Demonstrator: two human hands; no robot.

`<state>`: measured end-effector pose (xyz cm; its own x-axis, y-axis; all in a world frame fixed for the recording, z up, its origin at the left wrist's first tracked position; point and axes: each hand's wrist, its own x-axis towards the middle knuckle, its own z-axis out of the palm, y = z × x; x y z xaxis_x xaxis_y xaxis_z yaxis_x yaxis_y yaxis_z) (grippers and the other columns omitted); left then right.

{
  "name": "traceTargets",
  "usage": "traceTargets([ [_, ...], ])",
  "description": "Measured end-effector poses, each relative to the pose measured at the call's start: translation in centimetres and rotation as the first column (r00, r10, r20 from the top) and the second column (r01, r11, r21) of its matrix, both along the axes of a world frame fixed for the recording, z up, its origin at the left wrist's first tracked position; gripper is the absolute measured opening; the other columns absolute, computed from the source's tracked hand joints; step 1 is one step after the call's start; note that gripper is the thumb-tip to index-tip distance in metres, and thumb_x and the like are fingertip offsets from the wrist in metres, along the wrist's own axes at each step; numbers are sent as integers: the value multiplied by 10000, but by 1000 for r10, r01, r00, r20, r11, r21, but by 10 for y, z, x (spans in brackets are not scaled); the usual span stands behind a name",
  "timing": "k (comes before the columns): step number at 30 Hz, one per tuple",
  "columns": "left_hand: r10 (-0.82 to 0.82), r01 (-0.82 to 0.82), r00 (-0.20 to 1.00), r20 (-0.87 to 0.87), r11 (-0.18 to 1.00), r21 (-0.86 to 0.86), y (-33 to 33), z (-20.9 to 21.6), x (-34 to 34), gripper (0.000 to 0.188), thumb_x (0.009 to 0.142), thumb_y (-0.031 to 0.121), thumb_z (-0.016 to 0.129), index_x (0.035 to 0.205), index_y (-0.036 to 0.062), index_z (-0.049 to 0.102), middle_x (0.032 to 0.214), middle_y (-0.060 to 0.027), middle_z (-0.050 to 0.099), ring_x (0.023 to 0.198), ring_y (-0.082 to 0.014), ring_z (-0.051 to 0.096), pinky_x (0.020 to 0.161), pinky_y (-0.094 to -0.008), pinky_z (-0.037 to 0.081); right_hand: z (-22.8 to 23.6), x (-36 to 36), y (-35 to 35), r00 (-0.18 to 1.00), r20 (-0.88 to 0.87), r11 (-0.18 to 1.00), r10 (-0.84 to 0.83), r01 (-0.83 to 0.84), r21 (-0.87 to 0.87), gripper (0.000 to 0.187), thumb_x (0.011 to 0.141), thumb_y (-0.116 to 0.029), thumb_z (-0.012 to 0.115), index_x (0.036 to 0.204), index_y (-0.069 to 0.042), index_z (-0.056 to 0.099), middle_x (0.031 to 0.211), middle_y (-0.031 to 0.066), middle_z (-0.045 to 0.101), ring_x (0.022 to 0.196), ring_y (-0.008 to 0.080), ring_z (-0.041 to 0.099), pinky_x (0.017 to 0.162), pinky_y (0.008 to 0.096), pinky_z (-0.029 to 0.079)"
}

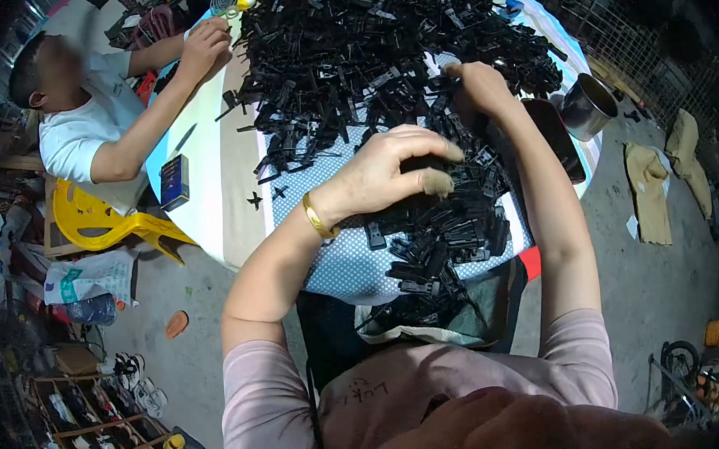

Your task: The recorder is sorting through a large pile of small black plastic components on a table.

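Observation:
A big heap of small black plastic parts (pixel 341 36), clip-like in shape, covers the far part of the table. My left hand (pixel 393 169), with pale covers on the fingertips and a gold bangle at the wrist, hovers over a nearer pile of the same black parts (pixel 447 233). Its fingers are curved and the thumb stands apart, with nothing visibly held. Reaching farther, my right hand (pixel 485 89) touches the right side of the big heap; its fingertips are partly hidden among the parts. More black parts lie on a cloth (pixel 480 308) at my lap.
Across the left side, a person (pixel 81 121) sits at the round table (pixel 231 193) on a yellow chair (pixel 86 216). A dark blue box (pixel 174 182) lies near that edge. At right stand a dark pot (pixel 588 107) and a dark tray (pixel 555 141). A shoe rack (pixel 112 439) is lower left.

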<state>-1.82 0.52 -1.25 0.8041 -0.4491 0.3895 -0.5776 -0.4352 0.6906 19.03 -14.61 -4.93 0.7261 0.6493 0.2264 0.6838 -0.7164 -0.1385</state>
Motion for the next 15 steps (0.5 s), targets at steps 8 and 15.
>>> traceTargets([
  [8, 329, -367, 930, -165, 808, -460, 14, -3, 9, 608, 697, 32, 670, 1231, 0, 383, 1202, -87, 457, 1069, -150, 459, 934, -282, 368, 28, -20, -5, 999, -34, 881, 26, -7, 473, 252, 692, -149, 646, 894, -5, 604, 794, 110, 640, 689, 200, 620, 628, 283, 470],
  [15, 258, -252, 963, -75, 771, -585, 13, -5, 10, 669, 704, 13, 654, 1278, -12, 312, 1274, -104, 395, 1147, -178, 417, 961, -297, 353, 51, -115, 26, 636, -582, 654, 507, 156, 740, 249, 749, -201, 647, 910, -15, 605, 656, -47, 522, 544, 22, 424, 473, 172, 304],
])
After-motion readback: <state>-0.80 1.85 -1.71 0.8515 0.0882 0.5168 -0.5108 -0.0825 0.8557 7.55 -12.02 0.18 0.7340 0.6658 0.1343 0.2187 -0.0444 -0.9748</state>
